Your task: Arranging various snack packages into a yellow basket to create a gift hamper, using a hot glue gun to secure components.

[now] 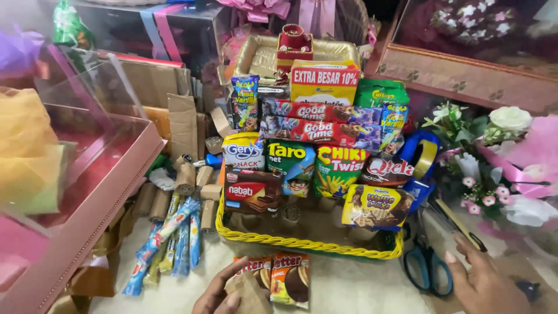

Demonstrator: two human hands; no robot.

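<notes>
Two hands at the front of a yellow basket (302, 243) stacked with snack packs.

The left hand (224, 291) has its fingers closed around a scrap of brown cardboard (251, 293), just beside two snack packets (282, 278) lying on the floor. The right hand (482, 282) reaches with fingers spread loosely, holding nothing, beside the blue-handled scissors (427, 264) near the basket's right corner.

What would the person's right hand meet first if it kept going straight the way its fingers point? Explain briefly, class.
The right hand points up and to the left. Its fingertips already lie near the blue-handled scissors, so those would probably come first, with the yellow wicker basket beyond. Depth is hard to judge from one view.
</notes>
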